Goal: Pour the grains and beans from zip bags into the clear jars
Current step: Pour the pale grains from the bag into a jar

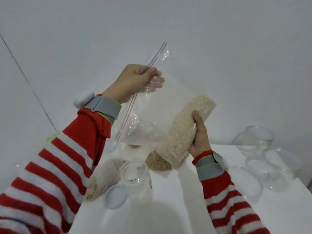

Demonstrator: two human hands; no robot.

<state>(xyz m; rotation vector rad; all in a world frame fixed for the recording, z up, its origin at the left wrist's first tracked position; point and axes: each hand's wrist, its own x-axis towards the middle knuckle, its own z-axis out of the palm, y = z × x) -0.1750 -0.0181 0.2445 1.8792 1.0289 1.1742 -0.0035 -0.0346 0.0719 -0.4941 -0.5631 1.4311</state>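
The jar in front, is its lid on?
No, the jar stands open, and a round lid lies on the table beside it.

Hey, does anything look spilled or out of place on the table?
No spilled grain shows. The empty jars at the right of the table look tipped on their sides, though the wide lens may exaggerate that.

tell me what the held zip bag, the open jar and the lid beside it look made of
Zip bag: thin clear plastic film, glossy; it crinkles and fingers show through it.
Jar: clear, smooth, likely rigid plastic, though glass can't be ruled out; the table shows through.
Lid: pale translucent disc, probably plastic, duller finish.
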